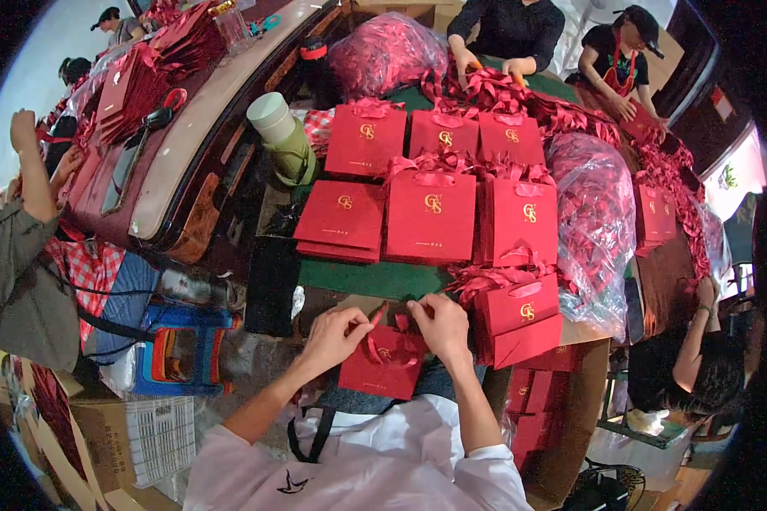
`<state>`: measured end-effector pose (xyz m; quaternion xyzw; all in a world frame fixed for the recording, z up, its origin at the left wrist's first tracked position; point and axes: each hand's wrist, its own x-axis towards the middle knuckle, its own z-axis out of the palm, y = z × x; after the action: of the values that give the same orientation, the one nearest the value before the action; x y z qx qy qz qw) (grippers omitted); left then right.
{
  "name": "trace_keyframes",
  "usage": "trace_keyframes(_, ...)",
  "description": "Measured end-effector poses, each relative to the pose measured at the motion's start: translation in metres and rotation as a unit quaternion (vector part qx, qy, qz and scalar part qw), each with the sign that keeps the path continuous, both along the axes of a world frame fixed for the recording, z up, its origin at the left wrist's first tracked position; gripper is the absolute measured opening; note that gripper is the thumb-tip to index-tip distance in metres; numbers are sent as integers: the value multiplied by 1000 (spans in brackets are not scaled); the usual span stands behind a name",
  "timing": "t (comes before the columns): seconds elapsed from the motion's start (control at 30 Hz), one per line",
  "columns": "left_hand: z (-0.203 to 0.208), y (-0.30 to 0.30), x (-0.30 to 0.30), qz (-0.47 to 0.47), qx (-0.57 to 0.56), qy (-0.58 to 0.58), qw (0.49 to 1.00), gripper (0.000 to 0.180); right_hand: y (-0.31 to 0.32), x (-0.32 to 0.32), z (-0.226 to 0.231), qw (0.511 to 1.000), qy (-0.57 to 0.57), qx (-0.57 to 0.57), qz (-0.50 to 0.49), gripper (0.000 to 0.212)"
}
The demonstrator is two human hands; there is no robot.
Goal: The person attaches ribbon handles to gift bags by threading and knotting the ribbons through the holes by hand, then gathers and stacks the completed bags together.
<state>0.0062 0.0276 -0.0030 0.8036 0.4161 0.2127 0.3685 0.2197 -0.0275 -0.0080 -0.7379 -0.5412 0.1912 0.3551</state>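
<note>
A small red paper gift bag [382, 373] with gold print rests over my lap, just short of the table's near edge. My left hand [339, 332] is closed, its thumb and forefinger pinching a red ribbon [380, 313] above the bag's left side. Across from it, my right hand [441, 324] is closed too, fingertips pinched at the ribbon by the bag's upper right. The fingertips partly hide how the ribbon runs between them. Beyond my hands, stacks of similar red bags [431, 215] lie on the green tabletop [366, 276].
Beside my right hand, more bags [520, 311] lean at the table edge, above a cardboard box [581, 426] holding red bags. Plastic sacks of ribbon [590, 230] and a pale green-lidded bottle [273, 119] stand farther off. Several co-workers sit around; a blue stool [179, 353] is at left.
</note>
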Motion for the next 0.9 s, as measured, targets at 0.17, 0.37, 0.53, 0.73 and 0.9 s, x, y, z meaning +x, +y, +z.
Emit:
trace_keyframes(0.17, -4, 9, 15, 33, -9, 34, 999, 22, -6, -12, -2, 995, -61, -71, 16, 29)
trace_keyframes(0.37, 4, 14, 35, 2, 41, 146, 988, 28, -10, -15, -17, 1000, -8, -12, -2, 20)
trace_keyframes(0.53, -16, 22, 43, -9, 123, 142, 982, 26, -13, -18, -15, 998, 67, 9, -14, 16)
trace_keyframes(0.73, -18, 15, 51, 11, 60, 59, 996, 19, -15, -22, -24, 996, 84, 3, -27, 16)
trace_keyframes(0.9, -24, 11, 46, 38, -12, -9, 999, 19, -17, -26, -20, 995, 101, 17, -15, 15)
